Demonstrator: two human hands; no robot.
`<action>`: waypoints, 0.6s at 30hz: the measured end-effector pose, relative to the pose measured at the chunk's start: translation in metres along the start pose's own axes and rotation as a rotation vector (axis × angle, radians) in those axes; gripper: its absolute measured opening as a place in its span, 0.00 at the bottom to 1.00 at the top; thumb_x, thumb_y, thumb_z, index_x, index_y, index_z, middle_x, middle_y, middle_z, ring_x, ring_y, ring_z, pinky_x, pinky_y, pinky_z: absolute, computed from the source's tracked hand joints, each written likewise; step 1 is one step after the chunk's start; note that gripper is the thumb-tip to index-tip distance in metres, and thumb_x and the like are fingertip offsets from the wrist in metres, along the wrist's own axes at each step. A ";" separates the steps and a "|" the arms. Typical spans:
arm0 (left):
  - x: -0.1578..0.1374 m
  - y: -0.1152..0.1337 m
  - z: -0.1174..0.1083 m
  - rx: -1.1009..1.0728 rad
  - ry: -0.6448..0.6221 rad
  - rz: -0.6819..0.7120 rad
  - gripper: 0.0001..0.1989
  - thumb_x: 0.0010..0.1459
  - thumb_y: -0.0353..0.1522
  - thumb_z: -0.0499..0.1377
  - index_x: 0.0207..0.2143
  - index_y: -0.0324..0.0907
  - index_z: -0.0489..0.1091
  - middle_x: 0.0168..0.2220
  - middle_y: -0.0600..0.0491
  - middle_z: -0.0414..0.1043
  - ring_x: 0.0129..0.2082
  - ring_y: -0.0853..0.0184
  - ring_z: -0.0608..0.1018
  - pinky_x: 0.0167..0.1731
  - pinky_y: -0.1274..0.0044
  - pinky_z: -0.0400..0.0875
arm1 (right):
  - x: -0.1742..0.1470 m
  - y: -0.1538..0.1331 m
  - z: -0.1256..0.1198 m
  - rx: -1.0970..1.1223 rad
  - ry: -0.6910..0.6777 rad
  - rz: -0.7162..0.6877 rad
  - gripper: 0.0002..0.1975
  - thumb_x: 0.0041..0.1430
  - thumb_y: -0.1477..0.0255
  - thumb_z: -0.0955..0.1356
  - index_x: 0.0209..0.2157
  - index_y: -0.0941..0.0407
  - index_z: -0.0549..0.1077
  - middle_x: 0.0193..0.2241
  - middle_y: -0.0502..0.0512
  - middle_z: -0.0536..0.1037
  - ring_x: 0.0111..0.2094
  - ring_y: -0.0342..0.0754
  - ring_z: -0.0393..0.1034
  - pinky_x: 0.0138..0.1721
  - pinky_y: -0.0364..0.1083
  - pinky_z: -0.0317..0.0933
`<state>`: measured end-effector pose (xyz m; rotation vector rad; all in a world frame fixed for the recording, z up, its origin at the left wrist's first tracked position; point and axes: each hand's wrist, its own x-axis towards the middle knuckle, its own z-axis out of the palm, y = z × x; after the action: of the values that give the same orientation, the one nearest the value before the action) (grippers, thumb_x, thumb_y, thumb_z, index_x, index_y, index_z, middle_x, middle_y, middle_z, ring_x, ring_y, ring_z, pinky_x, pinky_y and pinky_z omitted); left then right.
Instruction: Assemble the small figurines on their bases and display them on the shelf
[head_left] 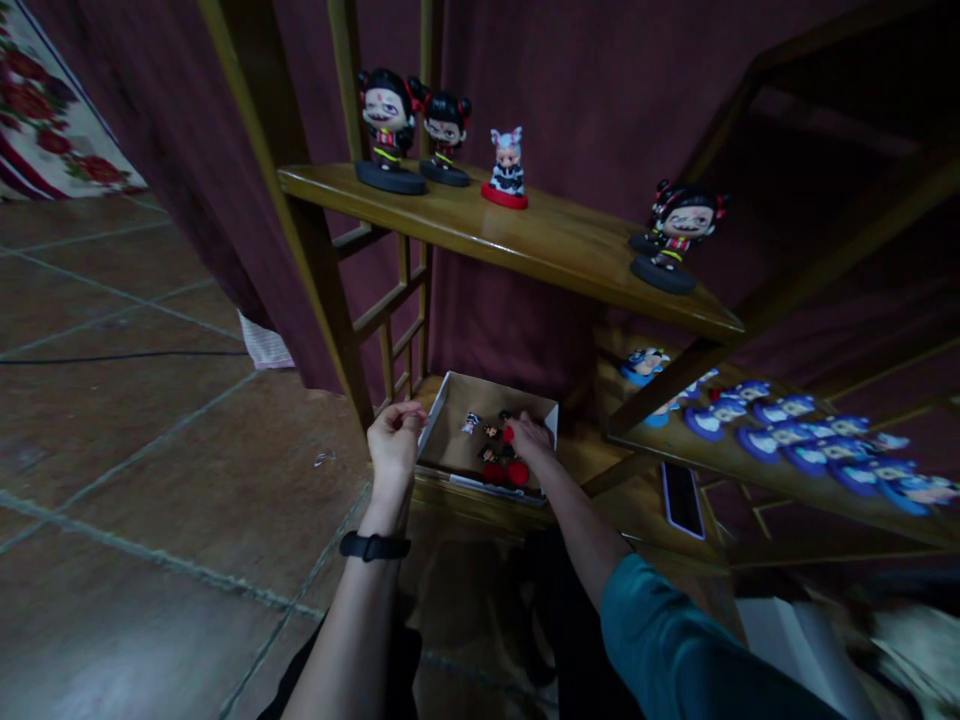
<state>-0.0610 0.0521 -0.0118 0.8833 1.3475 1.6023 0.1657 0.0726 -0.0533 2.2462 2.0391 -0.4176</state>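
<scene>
A shallow cardboard box (450, 440) with white outer sides stands on the low shelf, holding several small figurines and red round bases. My right hand (531, 436) reaches into its right half, fingers bent down at a small red piece (508, 434); whether they grip it is hard to see. At the box's left edge is my left hand (395, 437), its fingers curled together; what they hold, if anything, is too small to name. Inside the box lie a black-and-white figurine (471, 423), dark-haired figurines (489, 454) and a red base (517, 473).
Above the box, a wooden shelf (555, 240) carries black-haired figurines (388, 120) and a white-haired figurine (508, 165) on a red base. At right, several blue-and-white figurines (780, 437) stand on another shelf. A phone (682, 500) lies below them. A cable (127, 357) crosses the floor.
</scene>
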 end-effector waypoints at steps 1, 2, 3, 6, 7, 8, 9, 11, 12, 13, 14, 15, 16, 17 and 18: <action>0.000 0.001 -0.001 -0.002 -0.003 -0.004 0.12 0.42 0.33 0.59 0.30 0.36 0.71 0.26 0.51 0.72 0.25 0.69 0.73 0.28 0.77 0.67 | -0.001 -0.001 0.000 -0.001 -0.001 0.000 0.18 0.59 0.74 0.57 0.47 0.47 0.68 0.48 0.57 0.65 0.44 0.51 0.66 0.41 0.47 0.56; 0.000 0.002 -0.001 -0.002 -0.004 -0.009 0.12 0.42 0.33 0.59 0.30 0.36 0.71 0.26 0.51 0.72 0.25 0.69 0.73 0.28 0.77 0.67 | -0.001 -0.002 -0.001 -0.004 0.005 0.000 0.17 0.59 0.74 0.58 0.48 0.47 0.67 0.49 0.57 0.65 0.44 0.50 0.65 0.41 0.47 0.56; 0.000 0.002 -0.002 0.000 -0.004 -0.013 0.12 0.41 0.33 0.59 0.30 0.36 0.71 0.26 0.51 0.72 0.25 0.69 0.73 0.28 0.77 0.67 | -0.002 -0.002 -0.001 -0.010 0.017 0.001 0.17 0.58 0.75 0.58 0.48 0.48 0.67 0.49 0.57 0.65 0.45 0.50 0.65 0.42 0.46 0.56; 0.000 0.002 -0.003 0.004 -0.003 -0.020 0.12 0.41 0.33 0.60 0.30 0.37 0.71 0.26 0.52 0.72 0.25 0.70 0.73 0.28 0.77 0.67 | -0.003 -0.002 -0.003 -0.011 0.054 0.022 0.17 0.56 0.77 0.61 0.47 0.52 0.66 0.49 0.58 0.66 0.48 0.49 0.64 0.43 0.46 0.55; 0.001 0.001 -0.002 0.002 -0.009 -0.024 0.12 0.40 0.33 0.60 0.30 0.37 0.71 0.26 0.52 0.72 0.25 0.70 0.73 0.28 0.78 0.67 | -0.002 -0.003 -0.005 0.007 0.066 0.037 0.16 0.55 0.77 0.62 0.46 0.53 0.66 0.48 0.58 0.68 0.48 0.50 0.64 0.44 0.46 0.55; 0.000 0.000 -0.002 0.000 -0.022 -0.031 0.12 0.40 0.33 0.60 0.30 0.37 0.71 0.26 0.52 0.72 0.26 0.70 0.73 0.28 0.78 0.66 | -0.002 -0.003 -0.007 0.040 0.082 0.056 0.15 0.55 0.76 0.62 0.45 0.53 0.67 0.47 0.58 0.69 0.48 0.50 0.64 0.44 0.46 0.55; 0.000 -0.001 -0.001 0.000 -0.043 -0.044 0.12 0.40 0.33 0.61 0.30 0.37 0.71 0.26 0.52 0.72 0.25 0.70 0.73 0.27 0.78 0.66 | -0.001 -0.005 -0.009 0.089 0.109 0.077 0.13 0.55 0.76 0.63 0.43 0.54 0.68 0.45 0.58 0.71 0.47 0.50 0.65 0.45 0.46 0.55; -0.001 -0.002 0.001 0.010 -0.100 -0.083 0.13 0.39 0.34 0.62 0.29 0.37 0.71 0.25 0.52 0.72 0.25 0.70 0.73 0.26 0.79 0.66 | 0.000 -0.010 -0.013 0.256 0.187 0.089 0.09 0.54 0.74 0.64 0.38 0.53 0.69 0.42 0.56 0.73 0.44 0.49 0.67 0.43 0.46 0.56; -0.002 -0.003 0.002 0.019 -0.130 -0.107 0.13 0.38 0.34 0.62 0.29 0.37 0.71 0.25 0.52 0.72 0.25 0.70 0.73 0.25 0.79 0.66 | 0.001 -0.015 -0.015 0.381 0.223 0.072 0.07 0.54 0.73 0.64 0.36 0.53 0.70 0.39 0.54 0.74 0.42 0.48 0.68 0.41 0.46 0.58; -0.003 -0.003 0.004 0.028 -0.157 -0.134 0.14 0.38 0.34 0.63 0.29 0.36 0.71 0.25 0.52 0.72 0.25 0.69 0.73 0.25 0.79 0.66 | 0.001 -0.021 -0.015 0.541 0.239 0.026 0.05 0.54 0.72 0.65 0.34 0.53 0.69 0.36 0.52 0.75 0.39 0.46 0.69 0.39 0.45 0.59; -0.004 -0.004 0.005 0.035 -0.179 -0.163 0.14 0.37 0.34 0.63 0.29 0.36 0.72 0.25 0.52 0.72 0.25 0.69 0.73 0.25 0.79 0.66 | 0.000 -0.028 -0.015 0.731 0.238 -0.026 0.04 0.53 0.72 0.65 0.33 0.53 0.69 0.32 0.49 0.75 0.35 0.44 0.69 0.37 0.43 0.60; -0.005 -0.004 0.006 0.038 -0.193 -0.192 0.15 0.36 0.34 0.64 0.30 0.36 0.72 0.25 0.52 0.72 0.25 0.69 0.73 0.25 0.79 0.67 | -0.002 -0.036 -0.013 0.933 0.197 -0.081 0.04 0.52 0.71 0.66 0.32 0.53 0.68 0.30 0.48 0.74 0.32 0.43 0.69 0.34 0.42 0.61; -0.006 -0.004 0.007 0.037 -0.201 -0.218 0.16 0.36 0.34 0.64 0.30 0.36 0.72 0.26 0.52 0.72 0.25 0.69 0.73 0.25 0.78 0.67 | -0.004 -0.045 -0.011 1.114 0.133 -0.130 0.05 0.51 0.70 0.67 0.32 0.54 0.68 0.28 0.47 0.74 0.28 0.42 0.68 0.30 0.41 0.62; -0.007 -0.005 0.008 0.033 -0.206 -0.243 0.16 0.35 0.34 0.65 0.31 0.36 0.72 0.26 0.52 0.72 0.25 0.69 0.73 0.26 0.78 0.68 | -0.007 -0.054 -0.008 1.257 0.063 -0.168 0.06 0.50 0.69 0.67 0.32 0.54 0.68 0.27 0.46 0.73 0.25 0.41 0.67 0.28 0.41 0.62; -0.007 -0.006 0.009 0.026 -0.214 -0.267 0.16 0.35 0.33 0.65 0.31 0.37 0.71 0.26 0.52 0.72 0.25 0.69 0.74 0.26 0.78 0.69 | -0.010 -0.063 -0.005 1.358 -0.016 -0.201 0.08 0.49 0.67 0.68 0.32 0.54 0.69 0.26 0.45 0.73 0.23 0.40 0.66 0.27 0.41 0.62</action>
<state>-0.0492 0.0496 -0.0163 0.8268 1.2769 1.2528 0.1038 0.0712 -0.0384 2.3792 2.2341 -2.3906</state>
